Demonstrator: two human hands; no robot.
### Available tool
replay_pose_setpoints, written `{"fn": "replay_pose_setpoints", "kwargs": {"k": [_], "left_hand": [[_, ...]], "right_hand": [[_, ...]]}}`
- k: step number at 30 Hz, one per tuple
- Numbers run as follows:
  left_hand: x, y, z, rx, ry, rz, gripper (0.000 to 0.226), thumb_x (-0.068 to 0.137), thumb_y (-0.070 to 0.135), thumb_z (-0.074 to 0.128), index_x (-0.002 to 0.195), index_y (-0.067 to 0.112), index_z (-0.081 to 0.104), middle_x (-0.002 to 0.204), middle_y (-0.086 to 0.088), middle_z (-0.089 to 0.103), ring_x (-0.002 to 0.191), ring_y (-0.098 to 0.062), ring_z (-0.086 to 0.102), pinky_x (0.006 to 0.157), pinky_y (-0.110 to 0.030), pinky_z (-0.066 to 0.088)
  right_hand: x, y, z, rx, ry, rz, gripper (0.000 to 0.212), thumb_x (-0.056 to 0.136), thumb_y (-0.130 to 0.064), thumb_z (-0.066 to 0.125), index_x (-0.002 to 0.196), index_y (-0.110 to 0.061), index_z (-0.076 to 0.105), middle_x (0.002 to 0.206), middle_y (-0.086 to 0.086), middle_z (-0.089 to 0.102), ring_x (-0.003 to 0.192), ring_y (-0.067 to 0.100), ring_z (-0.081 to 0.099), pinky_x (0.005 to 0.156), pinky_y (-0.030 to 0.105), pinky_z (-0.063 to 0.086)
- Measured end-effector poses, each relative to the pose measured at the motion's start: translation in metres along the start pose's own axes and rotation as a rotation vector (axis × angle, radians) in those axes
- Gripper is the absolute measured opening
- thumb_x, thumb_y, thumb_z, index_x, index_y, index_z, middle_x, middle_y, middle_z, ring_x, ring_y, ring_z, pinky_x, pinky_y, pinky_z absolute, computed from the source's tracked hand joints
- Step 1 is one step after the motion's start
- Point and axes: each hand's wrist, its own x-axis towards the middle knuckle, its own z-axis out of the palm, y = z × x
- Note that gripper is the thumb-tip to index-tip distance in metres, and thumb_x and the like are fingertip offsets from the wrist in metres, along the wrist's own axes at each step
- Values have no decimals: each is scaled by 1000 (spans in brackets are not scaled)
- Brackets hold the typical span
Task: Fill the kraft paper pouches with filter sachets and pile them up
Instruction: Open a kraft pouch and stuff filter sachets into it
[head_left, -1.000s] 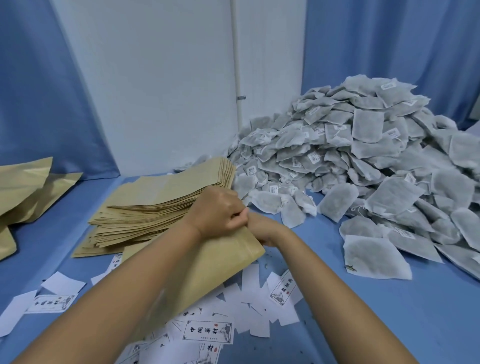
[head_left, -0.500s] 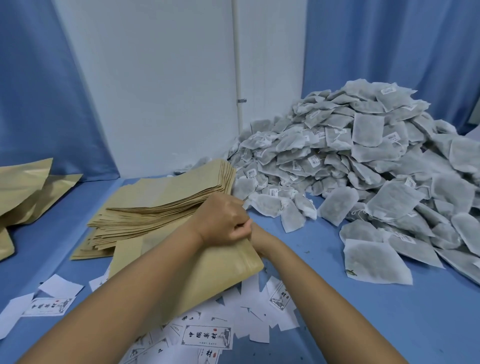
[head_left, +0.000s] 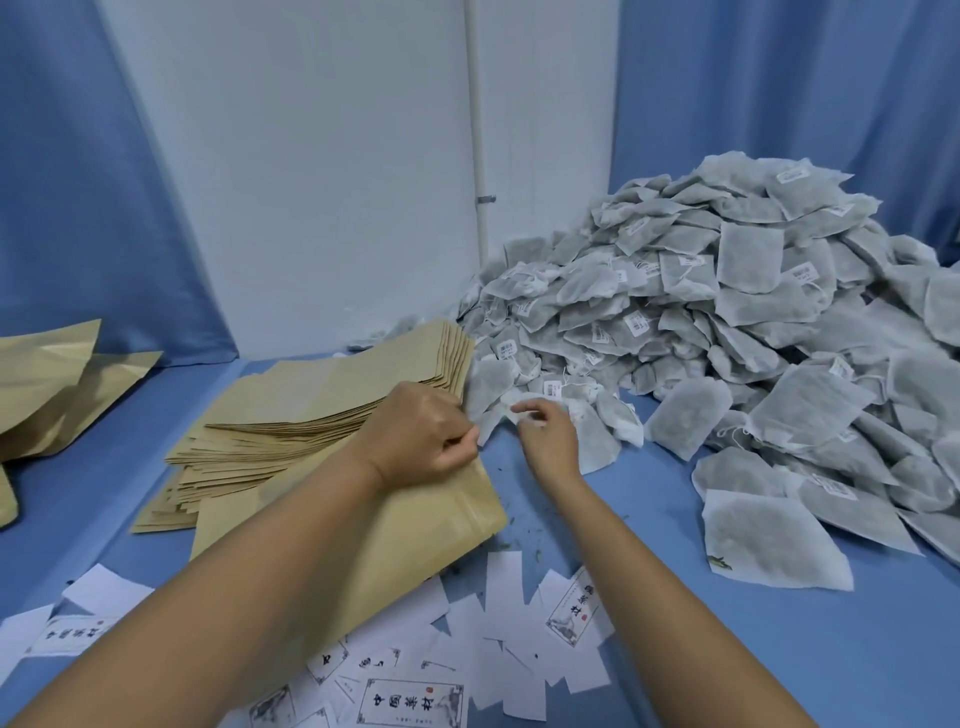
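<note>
sachet pile (head_left: 727, 332) runs off the right edge.

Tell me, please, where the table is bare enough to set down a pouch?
Near right: bare blue table, bordered by the right forearm, a flat filter sachet and the sachet heap. Left: a strip between the kraft pouches at far left and the empty pouch stack. Crowded: paper labels in front.

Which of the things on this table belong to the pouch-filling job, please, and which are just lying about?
Job: pouch, gripped by left hand; sachets, one pinched by right hand; empty pouch stack; pouch pile far left.
Lying about: paper labels; curtains.
</note>
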Motion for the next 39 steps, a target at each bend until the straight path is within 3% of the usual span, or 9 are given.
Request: {"fn": "replay_pose_setpoints", "kwargs": {"k": [3, 5, 8, 15, 20, 26, 30, 36, 39], "left_hand": [[3, -1, 5, 7, -10, 3, 41, 82, 22, 45, 43, 10, 51, 44, -5, 45, 39, -23, 42, 39, -28, 38], [7, 0, 9, 11, -8, 13, 40, 80, 21, 46, 42, 11, 49, 42, -4, 43, 37, -22, 40, 39, -25, 34], [14, 0, 15, 15, 4, 13, 39, 80, 21, 46, 42, 12, 48, 42, -4, 41, 36, -23, 38, 40, -24, 32], [16, -1, 27, -1, -1, 10, 36, 78, 18, 51, 42, 13, 48, 42, -3, 41, 37, -21, 37, 40, -25, 29], [15, 0, 29, 3, -15, 0, 37, 78, 20, 50, 42, 12, 46, 43, -4, 42, 38, -22, 38, 40, -26, 29], [13, 0, 22, -11, -27, -17, 38, 79, 18, 50, 42, 11, 46, 41, -5, 39, 37, -23, 35, 40, -27, 28], [7, 1, 21, 1, -53, -20, 40, 80, 20, 48, 41, 11, 47, 41, -5, 40, 37, -22, 35, 40, -26, 29], [-5, 2, 24, 19, -86, -31, 36, 79, 19, 49, 43, 12, 47, 42, -3, 42, 38, -20, 39, 39, -27, 34], [-8, 2, 21, 22, -51, -61, 38, 81, 23, 48, 44, 12, 50, 44, -2, 45, 39, -20, 41, 41, -26, 34]], "right_hand": [[17, 26, -10, -585, -146, 154, 82, 79, -40, 71, 148, -33, 29, 161, 9, 5, 148, 35, -2, 116, 52, 10], [26, 31, -3, -575, -227, 178, 101, 73, -53, 73, 152, -40, 13, 162, 7, -9, 146, 41, -14, 115, 58, -2], [41, 30, 12, -548, -299, 186, 98, 73, -55, 68, 151, -44, 10, 162, 7, -5, 145, 45, -6, 114, 58, -1], [45, 32, 31, -652, -180, 96, 36, 77, -26, 49, 113, -21, 47, 132, 10, 38, 118, 37, 32, 102, 49, 23], [47, 27, 39, -708, -212, 130, 53, 89, -36, 50, 139, -33, 34, 138, 11, 37, 128, 39, 30, 106, 53, 22], [36, 31, 35, -735, -147, 139, 48, 88, -33, 56, 134, -26, 45, 142, 15, 24, 128, 35, 31, 108, 47, 24], [18, 32, 25, -748, -150, 21, 42, 91, -25, 54, 132, -15, 48, 128, 17, 48, 119, 34, 43, 101, 39, 34], [-15, 2, -9, 311, 226, 179, 18, 86, -4, 53, 76, -18, 57, 78, 6, 59, 76, 26, 58, 67, 29, 42], [-29, -9, -28, 1196, 100, 341, 13, 91, 0, 49, 88, -9, 59, 82, 10, 62, 73, 22, 62, 70, 35, 53]]}}
